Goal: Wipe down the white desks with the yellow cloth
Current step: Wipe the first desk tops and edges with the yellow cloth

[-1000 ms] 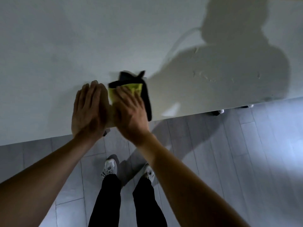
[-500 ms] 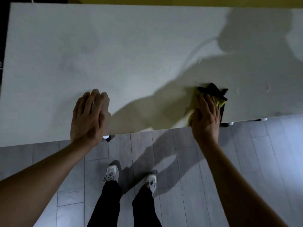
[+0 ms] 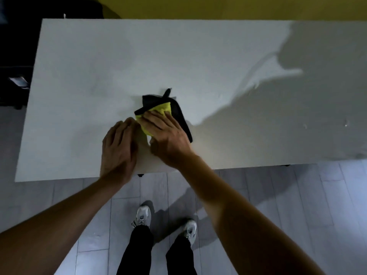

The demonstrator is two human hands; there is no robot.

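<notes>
Your left hand (image 3: 119, 147) is lying flat and empty on the wide white matte desk (image 3: 79, 76), bracing. Just right of it, your right hand (image 3: 166, 135) is pressing fingers spread on the folded yellow-and-black cloth (image 3: 162, 108). It looks soft and light; keep your palm on top. Its long side is running away from you, tilted rightward.

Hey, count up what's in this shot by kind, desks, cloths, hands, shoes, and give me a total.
Desk: 1
Cloth: 1
Hands: 2, left hand, right hand
Shoes: 2, one, other
Total: 6
</notes>
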